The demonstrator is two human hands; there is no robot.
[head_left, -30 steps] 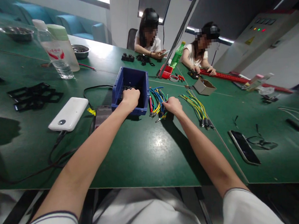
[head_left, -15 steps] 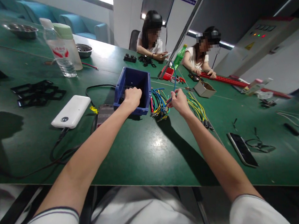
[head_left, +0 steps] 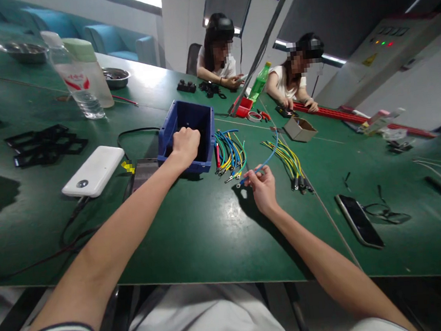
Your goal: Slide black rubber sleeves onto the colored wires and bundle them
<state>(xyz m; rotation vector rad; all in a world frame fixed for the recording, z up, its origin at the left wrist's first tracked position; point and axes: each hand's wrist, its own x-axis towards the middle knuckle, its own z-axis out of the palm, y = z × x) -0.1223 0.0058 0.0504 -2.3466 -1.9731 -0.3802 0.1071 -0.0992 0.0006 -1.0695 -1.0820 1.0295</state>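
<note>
On a glossy green tabletop (head_left: 196,245), the left hand (head_left: 185,145) sat inside an open, box-shaped blue plastic bin (head_left: 205,165), its grip hidden from view, the right hand (head_left: 259,182) pinched a thin, curved blue wire (head_left: 273,153) near its metal ring end (head_left: 238,185), near loose multicoloured wires (head_left: 232,154).

Blue wire (head_left: 271,157) apparently clear of bundle (head_left: 232,154)
</note>
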